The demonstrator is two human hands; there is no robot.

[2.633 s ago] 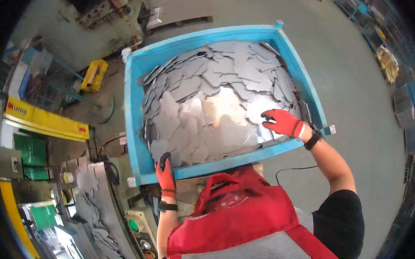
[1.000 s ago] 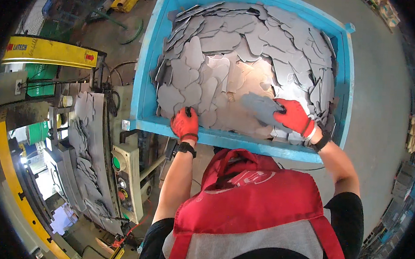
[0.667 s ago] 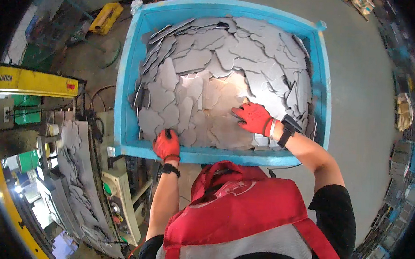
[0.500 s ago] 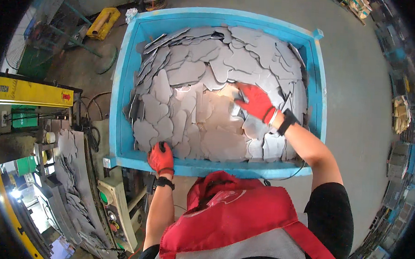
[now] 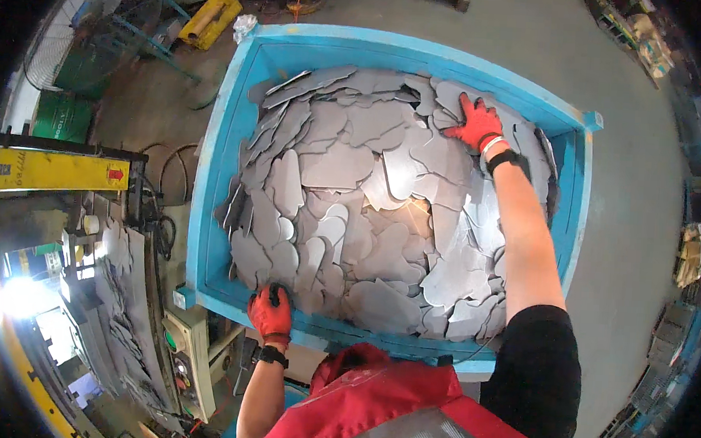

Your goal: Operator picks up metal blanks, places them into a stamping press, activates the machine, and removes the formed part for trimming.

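Note:
A large blue metal bin [image 5: 197, 235] is heaped with thin flat grey metal pieces [image 5: 337, 167], many with rounded lobes, overlapping at different tilts. My right hand [image 5: 477, 126], in a red glove, reaches to the far right part of the heap. Its fingers are spread over the pieces, with nothing visibly held. At the near left, my left hand [image 5: 271, 314], also in a red glove with dark fingertips, closes over the bin's near rim. The undersides of its fingers are hidden.
Left of the bin stand a yellow machine beam [image 5: 60, 172], a control box with buttons [image 5: 188, 361] and a bench holding more grey sheet pieces [image 5: 128, 302]. A yellow object [image 5: 210, 20] lies beyond the far left corner. Shelving with stacked goods lines the far right.
My right hand has moved from the middle of the heap to its far right, and its fingers have spread. My left hand stays at the near rim. The whole view has shifted and tilted.

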